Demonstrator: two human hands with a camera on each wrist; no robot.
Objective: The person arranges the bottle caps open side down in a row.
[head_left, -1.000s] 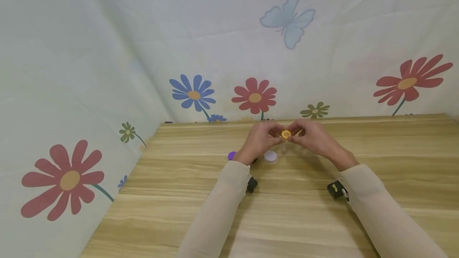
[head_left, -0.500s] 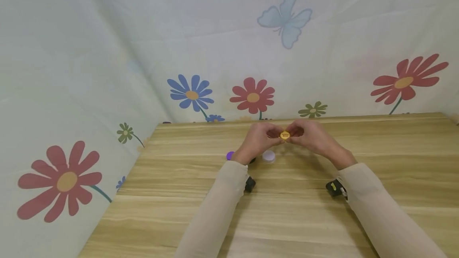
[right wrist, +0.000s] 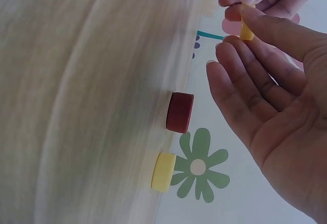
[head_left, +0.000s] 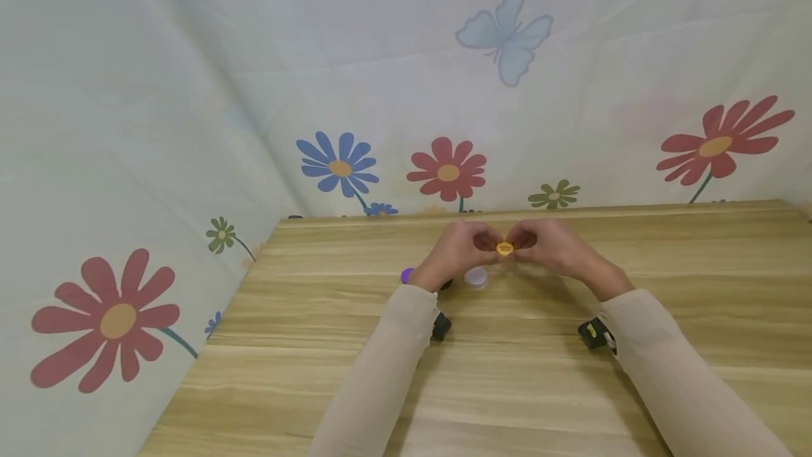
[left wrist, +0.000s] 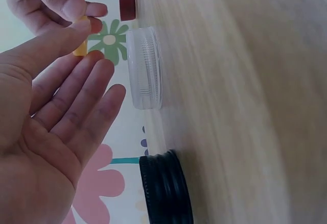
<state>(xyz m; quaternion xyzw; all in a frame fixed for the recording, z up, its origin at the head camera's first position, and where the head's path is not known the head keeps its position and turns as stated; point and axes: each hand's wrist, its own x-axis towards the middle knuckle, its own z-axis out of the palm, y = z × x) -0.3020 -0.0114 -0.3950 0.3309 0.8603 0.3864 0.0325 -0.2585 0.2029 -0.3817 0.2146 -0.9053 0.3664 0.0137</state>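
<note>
Between both hands, above the table, is a small yellow bottle cap point(head_left: 505, 250) with dark print on its face. My left hand point(head_left: 458, 251) pinches one side of it with thumb and fingertips. On the opposite side my right hand point(head_left: 550, 248) pinches it the same way. Both wrist views show the cap edge-on, a thin yellow strip point(left wrist: 80, 48) partly hidden by the thumbs. Beneath the hands sits a clear ribbed lid point(left wrist: 144, 69) on the tabletop. A black screw lid point(left wrist: 167, 188) lies closer to my left wrist, mostly covered by it in the head view.
A purple cap point(head_left: 407, 276) shows beside my left wrist. In the right wrist view, a dark red cap point(right wrist: 180, 113) and another yellow cap point(right wrist: 164, 172) stand on the wooden table point(right wrist: 102, 81). A flower-printed cloth point(head_left: 393, 90) hangs behind the table's back edge.
Both hands and the yellow cap have come slightly lower in the head view, and the cap's printed face has tilted a little. The lids on the table stay put.
</note>
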